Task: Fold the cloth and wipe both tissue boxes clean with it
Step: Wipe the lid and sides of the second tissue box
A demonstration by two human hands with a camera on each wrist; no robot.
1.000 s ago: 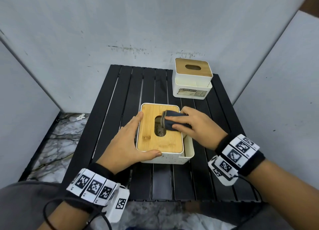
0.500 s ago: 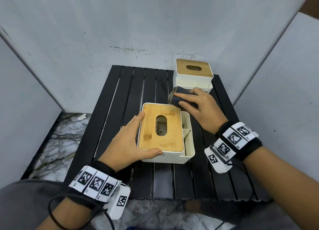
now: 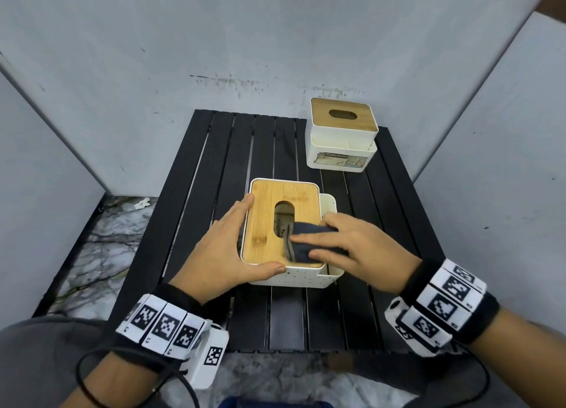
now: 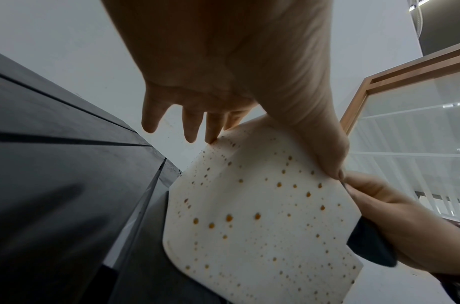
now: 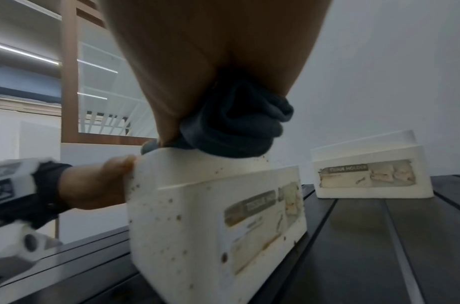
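The near tissue box (image 3: 269, 224), white and speckled with a bamboo lid, stands mid-table. My left hand (image 3: 226, 248) braces its left front corner, fingers straight along the side and thumb across the front rim. My right hand (image 3: 346, 245) grips the folded dark grey cloth (image 3: 306, 239) and presses it onto the lid's near right part, beside the slot. In the right wrist view the cloth (image 5: 236, 127) is bunched under my palm on top of the box (image 5: 210, 216). The second tissue box (image 3: 341, 135) stands at the far right, untouched.
The black slatted table (image 3: 245, 150) is boxed in by grey panels behind and on both sides. A marble floor (image 3: 101, 242) shows to the left of the table. The far box (image 5: 366, 170) carries a torn label on its front.
My right hand carried the cloth off the lid to the box's far end, then back toward me onto the lid's near right part. The left hand and the box stayed put.
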